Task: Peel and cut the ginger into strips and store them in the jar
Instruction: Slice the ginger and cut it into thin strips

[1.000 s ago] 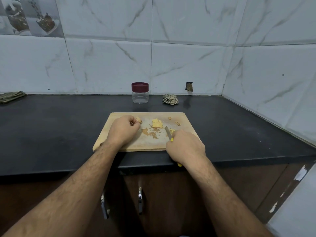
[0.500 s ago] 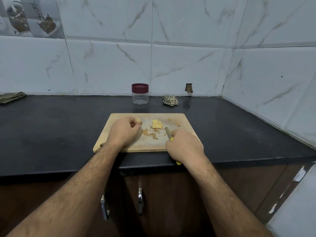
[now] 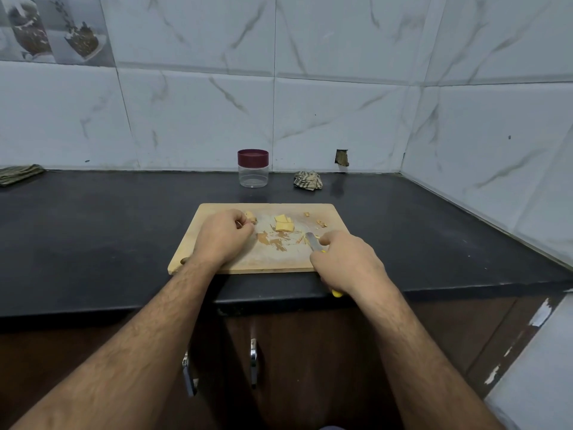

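- Ginger work stood midway, by my reading: peeling looked done, slicing under way, nothing yet stored
- Left hand (image 3: 224, 235) had its grip curled round a small ginger piece (image 3: 250, 217), whose end showed just past the fingertips, on the cutting board (image 3: 328, 209)
- Right hand (image 3: 347, 262) had its grip clamped on the yellow-handled knife (image 3: 313, 242), the blade pointing away from the palm and lying low over the board; a few thin slivers lay beside the tip
- Flat ginger slices (image 3: 284, 224) sat between the two grips, slightly beyond them, with brown peel scraps (image 3: 273, 242) nearer the person
- Jar (image 3: 253, 168) stood well beyond both grips on the counter (image 3: 93, 231), maroon lid on and, as far as I could tell, nothing inside
- Next move probably called for bringing the held piece under the blade and cutting it and the slices lengthwise into strips; the jar would need unscrewing before any storing
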Motion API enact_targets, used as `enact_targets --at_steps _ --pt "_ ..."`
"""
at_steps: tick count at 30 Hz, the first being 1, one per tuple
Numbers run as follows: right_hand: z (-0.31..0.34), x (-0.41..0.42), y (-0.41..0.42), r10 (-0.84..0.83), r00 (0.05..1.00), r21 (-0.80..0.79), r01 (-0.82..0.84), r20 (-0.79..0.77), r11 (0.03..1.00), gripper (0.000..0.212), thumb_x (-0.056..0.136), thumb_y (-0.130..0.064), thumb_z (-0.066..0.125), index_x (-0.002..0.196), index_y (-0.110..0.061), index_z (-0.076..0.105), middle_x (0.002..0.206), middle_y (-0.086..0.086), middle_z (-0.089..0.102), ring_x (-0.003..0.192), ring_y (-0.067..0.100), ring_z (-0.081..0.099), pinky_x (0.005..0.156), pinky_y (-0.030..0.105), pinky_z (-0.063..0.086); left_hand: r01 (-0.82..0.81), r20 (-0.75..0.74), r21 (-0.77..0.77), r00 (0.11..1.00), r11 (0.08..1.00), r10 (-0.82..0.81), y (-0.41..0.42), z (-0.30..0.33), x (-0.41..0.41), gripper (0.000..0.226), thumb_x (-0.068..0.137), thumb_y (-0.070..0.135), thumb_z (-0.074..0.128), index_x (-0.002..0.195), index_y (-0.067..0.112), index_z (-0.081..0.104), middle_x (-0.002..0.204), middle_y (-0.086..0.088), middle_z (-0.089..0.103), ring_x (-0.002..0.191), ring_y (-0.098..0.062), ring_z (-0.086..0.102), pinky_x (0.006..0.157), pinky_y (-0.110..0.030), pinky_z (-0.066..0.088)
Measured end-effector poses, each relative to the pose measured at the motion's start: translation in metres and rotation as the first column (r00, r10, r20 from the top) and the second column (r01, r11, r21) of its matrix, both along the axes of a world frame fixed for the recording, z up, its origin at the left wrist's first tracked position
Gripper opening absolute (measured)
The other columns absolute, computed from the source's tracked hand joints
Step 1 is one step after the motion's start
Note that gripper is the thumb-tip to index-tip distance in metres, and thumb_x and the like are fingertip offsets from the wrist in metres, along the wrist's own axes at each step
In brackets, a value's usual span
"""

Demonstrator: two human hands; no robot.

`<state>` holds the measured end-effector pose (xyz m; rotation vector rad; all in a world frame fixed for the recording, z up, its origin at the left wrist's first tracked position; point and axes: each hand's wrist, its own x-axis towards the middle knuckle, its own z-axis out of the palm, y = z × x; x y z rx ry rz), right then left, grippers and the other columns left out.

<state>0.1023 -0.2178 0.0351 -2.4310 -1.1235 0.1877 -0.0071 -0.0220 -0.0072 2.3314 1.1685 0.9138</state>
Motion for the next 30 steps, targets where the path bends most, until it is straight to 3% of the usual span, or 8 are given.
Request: enact_targets --at_steps 4,7,10,13,19,23,28,30 --pt "-0.002 -0.005 -0.002 0.055 0.998 0.019 -0.054 -0.012 0.998 0.042 0.088 -0.024 0.048 0.127 -0.033 0.059 0.101 -0.004 0.065 0.092 0.020 0.061 0.074 0.032 0.048 -0.004 -0.004 0.000 1.000 1.000 0.004 0.001 -0.001 0.001 0.015 0.090 0.029 0.059 0.080 0.021 0.066 0.079 0.005 0.067 0.080 -0.017 0.060 0.067 -0.030 0.045" --pt "-0.003 -0.004 -0.005 0.056 0.998 0.020 -0.056 -0.002 0.998 0.045 0.089 -0.025 0.048 0.132 -0.035 0.057 0.116 -0.002 0.064 0.099 0.021 0.059 0.076 0.032 0.047 0.000 -0.004 -0.002 1.000 1.000 0.000 0.002 0.000 0.001 0.014 0.090 0.029 0.059 0.079 0.022 0.065 0.079 0.006 0.066 0.080 -0.017 0.060 0.067 -0.030 0.044" --pt "-0.003 -0.002 -0.004 0.034 0.999 0.055 -0.035 0.029 0.998 0.039 0.090 -0.024 0.049 0.128 -0.030 0.058 0.122 -0.003 0.062 0.094 0.019 0.050 0.073 0.032 0.041 0.009 -0.033 0.015 0.999 1.000 -0.008 0.002 0.001 0.002 0.011 0.090 0.027 0.060 0.081 0.023 0.064 0.078 0.010 0.063 0.080 -0.015 0.059 0.066 -0.028 0.041" --pt "-0.007 -0.003 0.001 0.019 0.999 0.057 -0.021 0.048 0.998 0.039 0.089 -0.025 0.049 0.127 -0.025 0.055 0.119 -0.002 0.061 0.099 0.022 0.054 0.073 0.033 0.041 0.022 -0.109 0.057 0.994 0.998 -0.015 0.000 0.004 0.008 0.007 0.090 0.024 0.059 0.086 0.027 0.064 0.080 0.012 0.060 0.083 -0.015 0.058 0.069 -0.027 0.041" --pt "-0.015 0.002 0.017 -0.028 0.998 0.070 0.024 0.047 0.997 0.023 0.087 -0.022 0.048 0.108 -0.020 0.059 0.101 -0.001 0.061 0.089 0.022 0.052 0.069 0.032 0.040 0.133 -0.205 0.153 0.974 0.979 -0.100 -0.006 0.018 0.035 0.032 0.095 0.023 0.056 0.126 0.021 0.063 0.116 0.002 0.066 0.107 -0.018 0.059 0.088 -0.032 0.046" --pt "-0.016 0.003 0.026 -0.030 0.998 0.077 0.026 0.048 0.997 0.018 0.085 -0.021 0.048 0.100 -0.018 0.059 0.093 0.000 0.060 0.089 0.025 0.056 0.063 0.031 0.038 0.232 -0.358 0.184 0.921 0.955 -0.155 -0.004 0.024 0.056 0.036 0.094 0.029 0.061 0.130 0.023 0.062 0.128 0.001 0.061 0.117 -0.020 0.056 0.093 -0.033 0.045" --pt "-0.017 0.004 0.027 -0.030 0.998 0.098 0.024 0.053 0.995 0.034 0.085 -0.023 0.049 0.118 -0.020 0.058 0.092 -0.003 0.057 0.092 0.024 0.057 0.060 0.030 0.035 0.266 -0.426 0.171 0.888 0.949 -0.173 0.000 0.025 0.063 0.030 0.094 0.032 0.062 0.123 0.025 0.067 0.114 0.004 0.067 0.106 -0.018 0.060 0.087 -0.032 0.049" --pt "-0.017 0.005 0.026 -0.028 0.998 0.096 0.022 0.053 0.995 0.032 0.085 -0.024 0.049 0.116 -0.019 0.058 0.094 -0.003 0.057 0.093 0.024 0.057 0.063 0.031 0.037 0.260 -0.412 0.153 0.894 0.953 -0.177 0.000 0.025 0.062 0.026 0.093 0.032 0.063 0.118 0.024 0.070 0.108 0.005 0.069 0.100 -0.017 0.062 0.084 -0.031 0.050"
